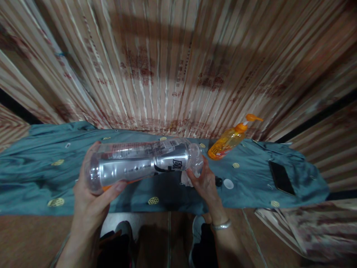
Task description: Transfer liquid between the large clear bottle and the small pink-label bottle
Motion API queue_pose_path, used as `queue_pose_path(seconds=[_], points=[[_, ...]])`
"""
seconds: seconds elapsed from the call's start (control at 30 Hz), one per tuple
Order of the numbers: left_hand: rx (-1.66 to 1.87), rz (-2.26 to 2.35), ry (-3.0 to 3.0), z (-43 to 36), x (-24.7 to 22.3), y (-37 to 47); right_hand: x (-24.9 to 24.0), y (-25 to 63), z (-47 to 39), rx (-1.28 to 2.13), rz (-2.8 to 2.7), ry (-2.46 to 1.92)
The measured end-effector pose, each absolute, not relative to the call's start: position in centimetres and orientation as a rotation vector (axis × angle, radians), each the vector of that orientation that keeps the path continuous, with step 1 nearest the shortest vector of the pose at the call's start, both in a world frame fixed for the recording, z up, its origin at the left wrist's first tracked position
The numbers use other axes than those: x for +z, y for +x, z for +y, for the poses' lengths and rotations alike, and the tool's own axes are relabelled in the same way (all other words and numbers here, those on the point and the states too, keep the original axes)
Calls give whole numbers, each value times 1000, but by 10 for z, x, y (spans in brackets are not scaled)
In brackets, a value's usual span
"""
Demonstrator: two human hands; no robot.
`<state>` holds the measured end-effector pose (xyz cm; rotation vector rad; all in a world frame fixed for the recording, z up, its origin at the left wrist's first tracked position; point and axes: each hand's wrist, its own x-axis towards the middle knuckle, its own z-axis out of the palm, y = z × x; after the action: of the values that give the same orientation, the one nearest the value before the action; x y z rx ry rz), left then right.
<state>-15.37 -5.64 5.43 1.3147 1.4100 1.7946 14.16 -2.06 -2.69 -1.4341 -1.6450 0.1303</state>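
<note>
A large clear plastic bottle (139,162) with a silver label and black characters lies sideways in the air above the cloth-covered table. My left hand (96,193) is closed round its broad base, with the thumb across the near side. At the narrow neck end, my right hand (205,182) is closed with its fingers round the bottle's mouth. A crumpled whitish piece (186,179), perhaps tissue, shows beneath the neck beside my right fingers; I cannot tell whether they touch it. Just right of that hand are a small dark round object (219,181) and a white round cap (228,184).
A teal cloth with yellow motifs (178,201) covers the narrow table. An orange pump bottle (227,143) stands at the back right. A black phone (281,178) lies toward the right end. A pleated patterned curtain (167,74) hangs close behind.
</note>
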Motion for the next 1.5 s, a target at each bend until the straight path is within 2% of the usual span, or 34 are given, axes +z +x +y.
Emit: queue_pose_path(seconds=[0.23, 1.5], points=[[1778, 1409, 1332, -56, 52, -157, -32, 143, -19, 45, -1678, -1452], [1776, 1389, 1264, -58, 57, -154, -29, 142, -21, 97, -1646, -1445]])
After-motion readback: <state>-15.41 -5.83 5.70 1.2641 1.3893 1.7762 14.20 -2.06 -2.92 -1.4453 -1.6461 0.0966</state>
